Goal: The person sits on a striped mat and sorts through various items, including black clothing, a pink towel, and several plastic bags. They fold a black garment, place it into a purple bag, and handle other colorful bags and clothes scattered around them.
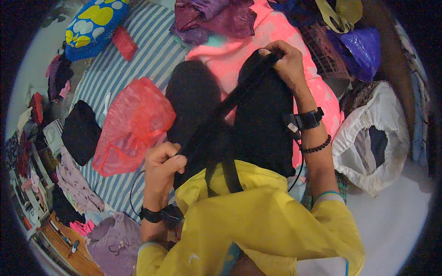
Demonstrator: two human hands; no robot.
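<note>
A strip of black cloth (234,100) runs taut on a slant between my two hands, above my lap. My left hand (164,165) pinches its lower end near the left thigh. At the upper end, beside the right knee, my right hand (288,63) grips the cloth with bent fingers. Both of my legs (193,82) are in black, so the cloth's outline is hard to separate from them. A crumpled red plastic bag (134,127) lies just beyond my left hand. To its left rests a dark folded cloth (82,132).
Beneath the bag is a blue-and-white striped sheet (148,48). A pink blanket (283,31) and purple garments (214,17) lie ahead. On the right stand a white cloth bag (393,138) and a blue bag (361,51). Clothes, including a purple garment (114,241), lie at left.
</note>
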